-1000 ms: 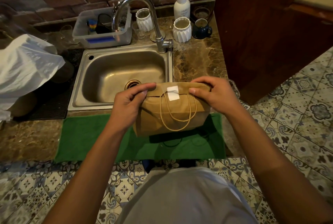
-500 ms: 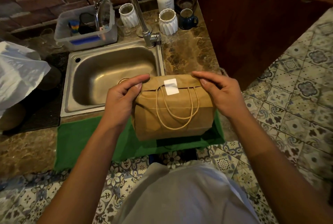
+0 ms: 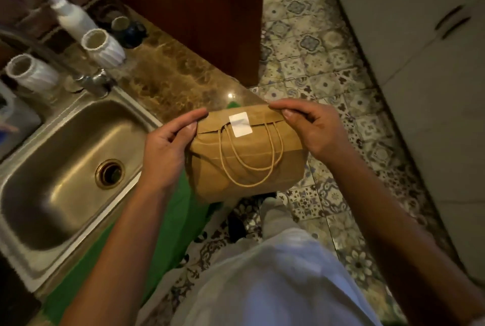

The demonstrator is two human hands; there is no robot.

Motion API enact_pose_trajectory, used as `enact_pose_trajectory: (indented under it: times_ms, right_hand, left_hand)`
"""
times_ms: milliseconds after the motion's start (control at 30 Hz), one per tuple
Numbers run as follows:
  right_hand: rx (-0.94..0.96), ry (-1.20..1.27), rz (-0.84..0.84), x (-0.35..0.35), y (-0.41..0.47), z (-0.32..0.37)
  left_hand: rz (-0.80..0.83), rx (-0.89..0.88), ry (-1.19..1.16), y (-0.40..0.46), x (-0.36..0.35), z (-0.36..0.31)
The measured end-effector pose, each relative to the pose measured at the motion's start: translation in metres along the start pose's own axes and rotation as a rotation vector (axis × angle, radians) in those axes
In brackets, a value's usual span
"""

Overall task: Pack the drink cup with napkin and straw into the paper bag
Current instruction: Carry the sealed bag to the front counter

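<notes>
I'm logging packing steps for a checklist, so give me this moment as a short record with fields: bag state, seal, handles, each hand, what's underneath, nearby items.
bag: brown paper bag, top folded over, held in the air
seal: white sticker across the fold edge
handles: twine loops hanging down the front
left hand: left hand pinches the bag's left top corner
right hand: right hand pinches the right top corner
underneath: green mat and patterned floor tiles
nearby: steel sink, two white ribbed cups, pump bottle
contents: hidden
</notes>
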State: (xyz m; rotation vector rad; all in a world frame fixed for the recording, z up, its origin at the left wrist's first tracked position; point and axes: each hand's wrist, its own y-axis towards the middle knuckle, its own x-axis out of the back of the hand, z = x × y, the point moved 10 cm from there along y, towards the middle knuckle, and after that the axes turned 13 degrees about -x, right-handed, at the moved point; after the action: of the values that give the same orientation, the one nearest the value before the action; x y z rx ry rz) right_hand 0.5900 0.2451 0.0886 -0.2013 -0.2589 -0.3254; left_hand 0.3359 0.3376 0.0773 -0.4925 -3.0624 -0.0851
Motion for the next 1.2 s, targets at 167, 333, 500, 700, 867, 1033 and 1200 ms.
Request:
enact_pose_trajectory:
  times_ms: [167,333,500,700,867,1033,1200]
  right_hand:
    - [-0.089,0.02,-0.249,0.068,-0.075,-0.029]
    - [-0.127,0.072,-0.498,0.148,-0.151,-0.049]
    - [-0.174,0.063,-0.71,0.231,-0.223,-0.065]
    - [-0.187,0.021,-0.892,0.353,-0.298,-0.078]
    - [-0.142,-0.044,-0.995,0.444,-0.339,-0.079]
    - [-0.141,-0.134,-1.129,0.529,-0.373,-0.083]
    - [-0.183,-0.201,-1.248,0.607,-0.39,-0.094]
  left_hand:
    - [0.257,-0.018,0.002,-0.01,-0.081,-0.012]
    - [0.508,-0.079,0.011,-0.029,-0.185,-0.035]
    - [0.694,-0.145,-0.069,-0.052,-0.304,-0.056]
    - [0.87,-0.249,-0.122,-0.095,-0.456,-0.095]
    - [0.945,-0.322,-0.16,-0.12,-0.564,-0.127]
    - [1.056,-0.38,-0.201,-0.134,-0.672,-0.16]
    - [1.179,-0.451,-0.22,-0.137,-0.776,-0.183]
